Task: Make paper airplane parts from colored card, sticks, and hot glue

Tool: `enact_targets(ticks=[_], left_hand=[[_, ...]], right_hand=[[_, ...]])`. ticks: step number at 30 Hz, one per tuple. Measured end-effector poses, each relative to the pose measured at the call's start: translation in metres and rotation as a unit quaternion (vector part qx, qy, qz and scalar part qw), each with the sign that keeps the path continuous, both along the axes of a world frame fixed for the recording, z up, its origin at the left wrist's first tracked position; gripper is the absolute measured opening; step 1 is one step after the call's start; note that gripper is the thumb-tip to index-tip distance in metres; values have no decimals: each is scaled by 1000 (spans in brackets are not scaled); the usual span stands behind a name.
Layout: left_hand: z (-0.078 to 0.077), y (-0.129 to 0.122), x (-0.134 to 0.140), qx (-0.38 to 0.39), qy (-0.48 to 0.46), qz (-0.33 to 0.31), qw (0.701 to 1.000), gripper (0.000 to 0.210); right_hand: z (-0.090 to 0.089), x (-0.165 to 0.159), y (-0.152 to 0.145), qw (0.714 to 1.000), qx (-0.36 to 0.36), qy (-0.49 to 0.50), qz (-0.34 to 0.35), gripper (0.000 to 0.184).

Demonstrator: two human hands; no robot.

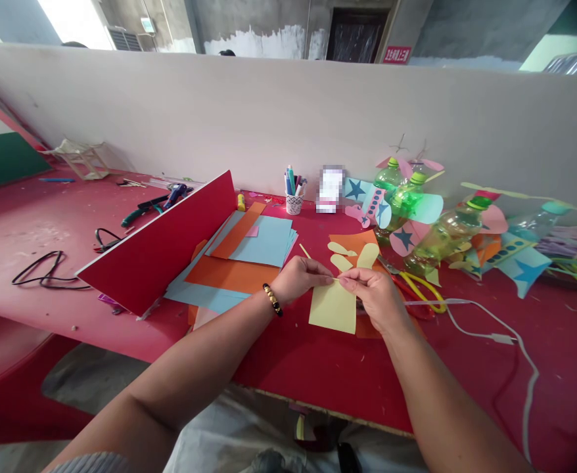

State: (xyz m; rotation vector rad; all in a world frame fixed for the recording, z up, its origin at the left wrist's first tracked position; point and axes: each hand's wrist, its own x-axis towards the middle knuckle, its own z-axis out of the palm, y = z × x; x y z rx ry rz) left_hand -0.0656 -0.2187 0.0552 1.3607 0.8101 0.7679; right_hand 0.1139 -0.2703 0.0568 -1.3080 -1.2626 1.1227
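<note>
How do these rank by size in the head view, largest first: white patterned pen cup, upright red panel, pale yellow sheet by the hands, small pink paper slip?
1. Upright red panel
2. Pale yellow sheet
3. White patterned pen cup
4. Small pink paper slip, partly covered perhaps

L hand (301, 277) & R hand (376, 295) pinch yel. paper (332, 310) over red tbl (313, 368); bottles (441, 240) to R.

The left forearm (190, 371) and right forearm (436, 378) extend forward, converging toward the centre. The left hand (302, 280) and right hand (378, 297) face each other, each closed in a pinch grip, their fingertips (326, 280) just beside one another.
</note>
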Motion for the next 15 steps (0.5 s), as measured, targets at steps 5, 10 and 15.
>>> enact_targets(ticks=[5, 10, 15], left_hand=[[1, -1, 1, -1, 4, 9, 1000, 24], [0, -1, 1, 36, 14, 10, 999, 28], [3, -1, 0, 65, 44, 18, 997, 29]], right_hand=[[-1, 1, 1, 1000, -13, 15, 2, 27], [0, 1, 0, 1000, -7, -9, -2, 30], [-1, 2, 1, 999, -2, -39, 0, 34]])
